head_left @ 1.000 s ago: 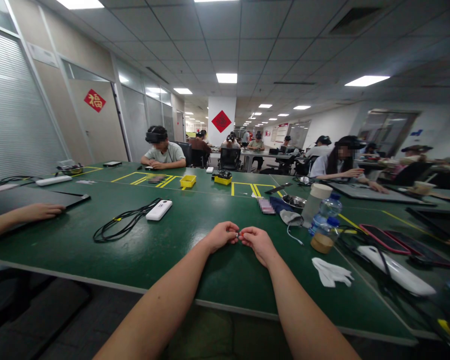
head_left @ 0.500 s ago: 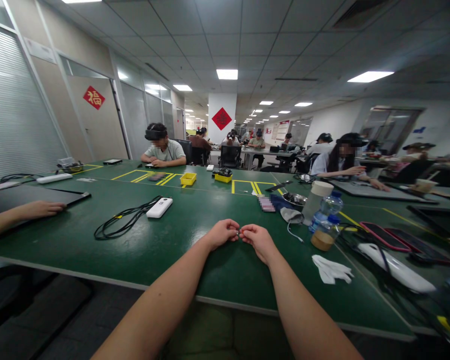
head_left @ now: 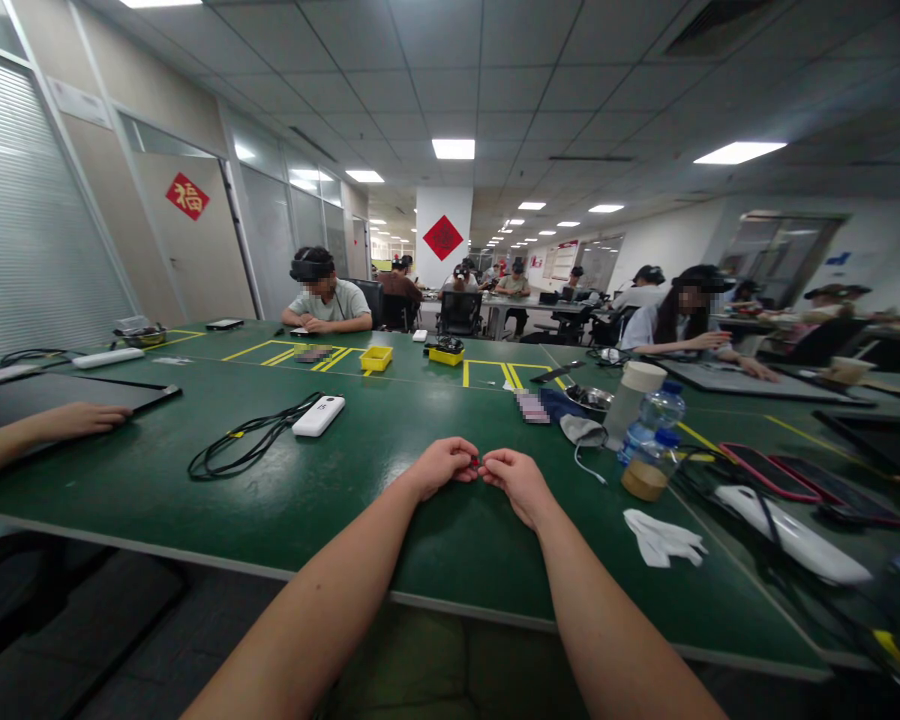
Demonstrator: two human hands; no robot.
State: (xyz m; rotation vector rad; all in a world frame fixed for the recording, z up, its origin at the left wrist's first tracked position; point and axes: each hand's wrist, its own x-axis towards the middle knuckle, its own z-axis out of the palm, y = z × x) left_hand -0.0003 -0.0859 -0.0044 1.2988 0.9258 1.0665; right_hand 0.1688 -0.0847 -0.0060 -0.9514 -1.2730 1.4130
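Just above the green table (head_left: 390,450), my left hand (head_left: 444,468) and my right hand (head_left: 515,482) meet fingertip to fingertip. Both are closed in a pinch. A tiny reddish and dark piece (head_left: 478,463) shows between the fingertips, too small to name. My left fingers pinch one side of it. The right thumb and forefinger come up against its other side, and what they grip is mostly hidden.
Left of my hands lie a white power bank (head_left: 319,415) and a black cable (head_left: 244,445). To the right are a white glove (head_left: 664,538), plastic bottles (head_left: 649,465), a pale cup (head_left: 634,400) and a metal bowl (head_left: 589,397). Yellow trays (head_left: 376,358) stand farther back. Another person's hand (head_left: 94,416) rests at left.
Both hands stay in nearly the same place. The tiny piece between the fingertips now shows red where it looked dark and shiny before.
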